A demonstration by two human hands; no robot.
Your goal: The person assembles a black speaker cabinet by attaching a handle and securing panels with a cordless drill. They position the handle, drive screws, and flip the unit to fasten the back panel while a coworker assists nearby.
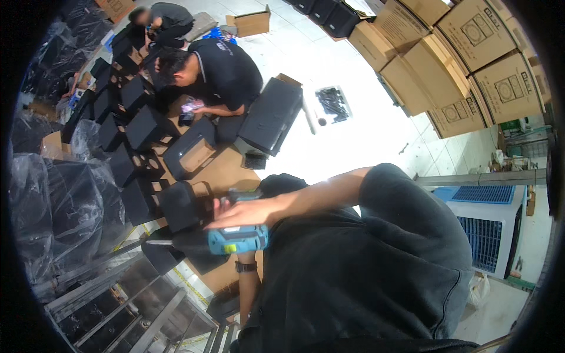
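A teal-and-black cordless drill point(238, 239) is held sideways in front of my dark shirt, its long bit point(159, 242) pointing left. My right hand point(247, 213) is closed around its handle, and a dark battery end point(244, 194) shows beyond the hand. My left forearm, with a dark wristband point(246, 266), comes up from below to the drill's body. The left hand's fingers are hidden behind the drill. Just past the drill stands a black speaker cabinet point(179, 206), blurred in part by the chuck.
Several black cabinets point(147, 126) with round cutouts stand in rows on cardboard. Two people point(226, 73) crouch among them, the nearer holding a small device. A metal frame point(159, 317) is at lower left, plastic-wrapped stacks point(65, 217) left, cartons point(435, 65) upper right, an air cooler point(485, 229) right.
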